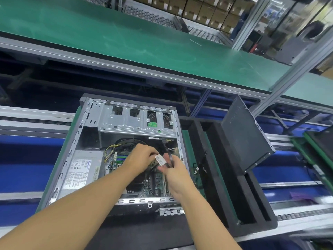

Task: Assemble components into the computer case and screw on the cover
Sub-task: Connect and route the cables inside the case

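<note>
Between both hands (158, 165), white-tagged black cable (170, 157)

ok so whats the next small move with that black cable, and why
Probably guide the black cable down to a motherboard socket: the left hand and right hand hold it near its white tag, above the board, in the open case.

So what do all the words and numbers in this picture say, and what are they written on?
Nothing is clear enough to quote.
Big sticker on the power supply: a blue brand word and small print, too small to read.
White tag held by the left hand: blurred.
Small label strip inside the computer case: too small.
Stickers on the cardboard boxes: blurred.
</note>
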Tool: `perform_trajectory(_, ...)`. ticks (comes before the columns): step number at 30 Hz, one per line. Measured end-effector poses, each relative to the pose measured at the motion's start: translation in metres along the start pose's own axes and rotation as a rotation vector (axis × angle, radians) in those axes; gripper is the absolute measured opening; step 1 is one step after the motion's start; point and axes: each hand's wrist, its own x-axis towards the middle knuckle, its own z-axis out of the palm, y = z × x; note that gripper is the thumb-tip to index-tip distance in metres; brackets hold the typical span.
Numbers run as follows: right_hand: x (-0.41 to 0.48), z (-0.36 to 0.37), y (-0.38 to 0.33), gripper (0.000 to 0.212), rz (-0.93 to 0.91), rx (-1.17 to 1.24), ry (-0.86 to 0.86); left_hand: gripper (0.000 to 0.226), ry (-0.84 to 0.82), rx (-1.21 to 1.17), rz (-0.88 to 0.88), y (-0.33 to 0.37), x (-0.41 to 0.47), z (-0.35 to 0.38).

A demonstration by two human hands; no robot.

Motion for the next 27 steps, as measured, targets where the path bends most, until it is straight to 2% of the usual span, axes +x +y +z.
perform_trajectory(1,0.001,0.002,0.001,0.041,0.028,0.090,-0.001,0.018,0.025,-0.032,-0.024,-0.003,0.001,0.000)
perform_trajectory(3,0.004,0.003,0.008,0.047,0.044,0.036,-0.035,0.016,0.025,-0.064,-0.075,-0.007,0.003,0.001)
perform_trajectory(6,0.013,0.001,0.007,0.060,-0.049,-0.315,-0.049,0.014,-0.042,-0.088,-0.129,-0.009,0.005,0.005)
perform_trajectory(8,0.024,0.004,0.004,0.059,-0.135,-0.553,-0.019,0.011,-0.086,-0.084,-0.124,-0.009,0.006,0.007)
perform_trajectory(10,0.034,0.009,0.007,0.053,-0.174,-0.675,0.040,0.002,-0.098,-0.119,-0.145,-0.011,0.008,0.007)
perform_trajectory(11,0.038,0.008,0.008,0.048,-0.193,-0.695,0.077,0.006,-0.100,-0.149,-0.160,-0.010,0.009,0.007)
perform_trajectory(14,0.049,0.010,0.011,0.026,-0.179,-0.535,0.152,0.018,-0.116,-0.181,-0.156,-0.007,0.015,0.009)
perform_trajectory(16,0.053,0.015,-0.001,0.009,-0.080,-0.281,0.208,0.019,-0.103,-0.194,-0.169,-0.006,0.019,0.010)
perform_trajectory(18,0.059,0.019,0.000,0.030,0.070,-0.007,0.278,0.023,-0.133,-0.222,-0.163,-0.007,0.021,0.012)
perform_trajectory(20,0.062,0.024,0.003,0.036,0.091,0.117,0.283,0.027,-0.199,-0.193,-0.127,-0.010,0.020,0.015)
perform_trajectory(23,0.062,0.023,0.001,0.034,0.186,0.304,0.323,0.021,-0.207,0.073,-0.054,-0.007,0.018,0.018)
perform_trajectory(25,0.064,0.023,0.000,0.034,0.224,0.462,0.373,0.043,-0.251,0.291,-0.062,-0.004,0.019,0.022)
perform_trajectory(27,0.070,0.024,0.003,0.036,0.206,0.506,0.397,0.048,-0.301,0.440,-0.081,-0.001,0.021,0.025)
